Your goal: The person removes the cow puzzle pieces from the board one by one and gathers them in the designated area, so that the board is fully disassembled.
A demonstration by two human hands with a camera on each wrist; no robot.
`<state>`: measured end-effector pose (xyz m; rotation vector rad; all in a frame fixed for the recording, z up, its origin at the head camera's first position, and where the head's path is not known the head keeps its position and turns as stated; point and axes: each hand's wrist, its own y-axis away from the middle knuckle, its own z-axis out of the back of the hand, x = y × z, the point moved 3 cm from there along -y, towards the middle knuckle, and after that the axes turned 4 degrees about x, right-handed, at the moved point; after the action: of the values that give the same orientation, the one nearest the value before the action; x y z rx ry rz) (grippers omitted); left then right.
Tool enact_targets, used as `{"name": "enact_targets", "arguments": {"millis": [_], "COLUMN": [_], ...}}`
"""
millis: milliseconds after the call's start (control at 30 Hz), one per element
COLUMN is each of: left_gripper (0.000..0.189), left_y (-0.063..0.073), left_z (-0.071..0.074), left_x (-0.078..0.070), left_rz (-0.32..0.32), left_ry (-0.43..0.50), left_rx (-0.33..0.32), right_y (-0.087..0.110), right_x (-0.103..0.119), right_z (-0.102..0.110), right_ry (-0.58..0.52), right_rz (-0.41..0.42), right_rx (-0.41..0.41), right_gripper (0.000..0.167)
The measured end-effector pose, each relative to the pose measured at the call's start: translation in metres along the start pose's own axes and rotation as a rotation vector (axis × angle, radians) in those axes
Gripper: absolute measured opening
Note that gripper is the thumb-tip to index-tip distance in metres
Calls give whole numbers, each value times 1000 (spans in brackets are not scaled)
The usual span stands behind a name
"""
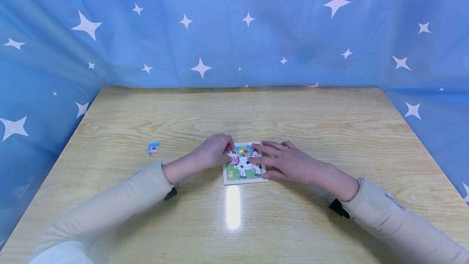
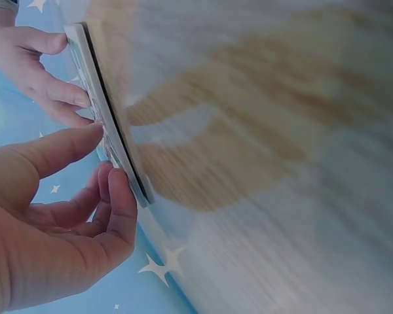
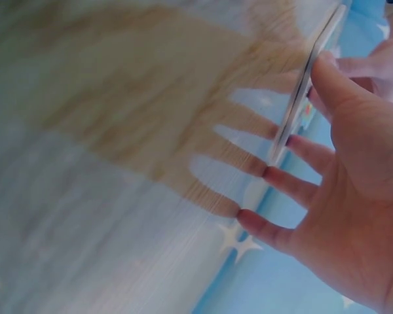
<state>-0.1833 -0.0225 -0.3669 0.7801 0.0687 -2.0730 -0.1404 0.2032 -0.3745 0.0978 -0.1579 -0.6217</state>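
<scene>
A square picture puzzle (image 1: 242,170) of a black-and-white cow lies on the table in a pale-rimmed tray (image 1: 244,182). Over its upper left part, my left hand (image 1: 216,150) curls its fingers and thumb at a puzzle piece (image 1: 233,161) with the cow's pink-nosed head. The fingers hide most of that corner. From the other side my right hand (image 1: 287,162) rests spread fingers on the puzzle's right part and edge, its thumb near the lower right corner. In the left wrist view the puzzle (image 2: 108,111) appears edge-on, left thumb and fingertips close together at its face.
A loose puzzle piece (image 1: 153,148), blue along its top, lies on the wooden table (image 1: 293,113) left of the tray. Light reflects off the tabletop in front of the tray. A blue curtain (image 1: 234,44) with white stars hangs behind and beside the table.
</scene>
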Motion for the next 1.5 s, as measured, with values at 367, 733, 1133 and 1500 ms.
{"name": "enact_targets", "arguments": {"millis": [367,733,1133,1500], "left_gripper": [4,4,4,5], "left_y": [-2,-4,-3,2], "left_z": [5,6,12,16], "left_x": [3,4,9,17], "left_rz": [-28,-26,-17,-14], "left_ry": [84,139,182,206], "left_rx": [-34,-32,-61,-66], "right_y": [0,0,0,0], "right_x": [1,0,0,1], "right_z": [2,1,0,0], "right_ry": [-18,-16,1,5], "right_rz": [-2,-3,7,-1], "right_rx": [7,5,-14,3], "right_gripper": [53,53,54,56]}}
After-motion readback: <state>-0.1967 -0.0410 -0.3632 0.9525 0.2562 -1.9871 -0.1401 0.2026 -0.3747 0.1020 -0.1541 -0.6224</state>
